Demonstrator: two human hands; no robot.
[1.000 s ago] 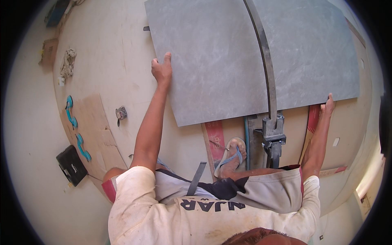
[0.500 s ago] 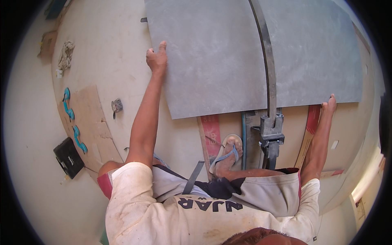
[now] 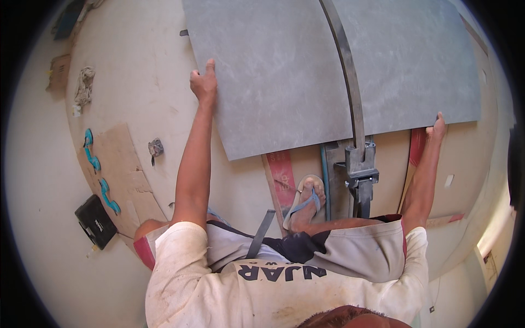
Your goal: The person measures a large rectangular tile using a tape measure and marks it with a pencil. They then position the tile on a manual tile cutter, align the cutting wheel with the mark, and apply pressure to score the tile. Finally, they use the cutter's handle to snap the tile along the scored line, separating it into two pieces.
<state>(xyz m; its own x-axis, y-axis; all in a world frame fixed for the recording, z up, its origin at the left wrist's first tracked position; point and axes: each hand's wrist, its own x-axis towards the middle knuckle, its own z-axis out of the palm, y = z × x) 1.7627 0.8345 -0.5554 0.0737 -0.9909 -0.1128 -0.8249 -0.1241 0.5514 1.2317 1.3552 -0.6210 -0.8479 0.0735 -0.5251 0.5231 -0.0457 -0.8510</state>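
Observation:
A large grey tile [image 3: 273, 76] lies across a tile cutter [image 3: 358, 175], whose long dark rail [image 3: 347, 65] runs over its face from the far edge toward me. My left hand [image 3: 204, 82] grips the tile's left edge, thumb on top and fingers curled around it. My right hand [image 3: 436, 128] holds the near edge toward the right end, thumb up on the surface. The cutter's metal carriage sits at the near end of the rail, beyond the tile, above strips of red-and-tan cardboard [image 3: 279, 180].
Two teal suction cups [image 3: 109, 199] lie on cardboard [image 3: 123, 145] at the left, near a black case [image 3: 95, 221], a small tool [image 3: 156, 150] and a crumpled rag [image 3: 85, 82]. My sandalled foot [image 3: 306, 199] is beside the cutter's base. A wall stands at the right.
The tile has shifted leftward and a little away from me, with both hands still on it. Over the last half second its right end and my right hand have moved farther forward.

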